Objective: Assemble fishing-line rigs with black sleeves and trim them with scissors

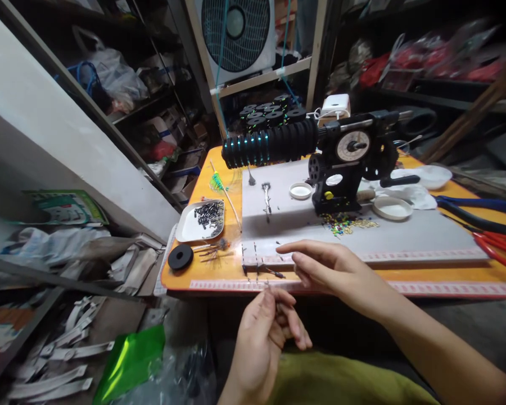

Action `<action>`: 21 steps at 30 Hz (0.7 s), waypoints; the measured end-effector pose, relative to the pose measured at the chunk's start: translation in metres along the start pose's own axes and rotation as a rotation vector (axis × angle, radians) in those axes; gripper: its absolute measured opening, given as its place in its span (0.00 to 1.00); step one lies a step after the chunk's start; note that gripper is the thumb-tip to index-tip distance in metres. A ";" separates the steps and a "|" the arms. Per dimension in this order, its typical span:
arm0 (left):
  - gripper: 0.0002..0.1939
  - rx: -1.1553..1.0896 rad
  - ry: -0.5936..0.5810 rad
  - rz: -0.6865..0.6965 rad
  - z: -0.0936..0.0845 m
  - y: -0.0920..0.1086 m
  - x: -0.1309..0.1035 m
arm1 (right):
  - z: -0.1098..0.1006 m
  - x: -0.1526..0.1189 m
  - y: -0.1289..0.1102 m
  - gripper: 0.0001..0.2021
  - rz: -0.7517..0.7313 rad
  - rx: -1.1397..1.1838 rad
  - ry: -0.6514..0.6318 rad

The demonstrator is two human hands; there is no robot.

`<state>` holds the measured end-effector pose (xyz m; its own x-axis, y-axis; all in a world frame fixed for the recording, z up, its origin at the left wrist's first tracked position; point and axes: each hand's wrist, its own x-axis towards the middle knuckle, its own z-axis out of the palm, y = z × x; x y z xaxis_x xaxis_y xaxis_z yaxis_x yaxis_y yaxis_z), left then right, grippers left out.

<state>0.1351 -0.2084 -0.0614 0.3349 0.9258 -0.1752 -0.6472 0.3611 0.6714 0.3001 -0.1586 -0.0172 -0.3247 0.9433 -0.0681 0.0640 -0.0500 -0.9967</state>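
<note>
My left hand is low in front of the table edge, its thumb and forefinger pressed together and the other fingers curled. A tiny tip shows above the pinch, too small to name. Over the front edge of the grey board, my right hand reaches leftward with its fingers stretched out and nothing visible in them. Just beyond its fingertips lie small dark metal pieces. Short dark beaded strands hang over the board's front left corner. Farther back on the board rests a pale bundle of strands.
A black hand-cranked winder carries a row of black spools. Left stand a white dish of small black parts and a black spool. Coloured beads lie before the winder. Blue-handled pliers and red-handled pliers lie right.
</note>
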 end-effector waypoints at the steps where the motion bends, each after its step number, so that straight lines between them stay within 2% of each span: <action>1: 0.16 -0.015 -0.015 -0.001 -0.001 -0.003 -0.003 | 0.003 0.002 0.001 0.22 0.052 0.089 -0.058; 6: 0.20 -0.033 -0.076 -0.005 -0.009 -0.014 -0.016 | 0.019 0.009 0.003 0.21 0.191 0.417 -0.289; 9: 0.22 -0.073 -0.108 -0.020 -0.012 -0.018 -0.022 | 0.025 0.010 0.004 0.19 0.216 0.515 -0.364; 16: 0.22 -0.245 -0.194 -0.100 -0.012 -0.029 -0.036 | 0.030 0.008 0.007 0.18 0.235 0.525 -0.235; 21: 0.22 -0.321 -0.208 -0.162 -0.015 -0.034 -0.044 | 0.030 0.008 0.006 0.18 0.249 0.532 -0.186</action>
<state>0.1323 -0.2594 -0.0877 0.5604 0.8235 -0.0886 -0.7442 0.5476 0.3824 0.2700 -0.1614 -0.0252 -0.5224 0.8119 -0.2604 -0.3050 -0.4631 -0.8322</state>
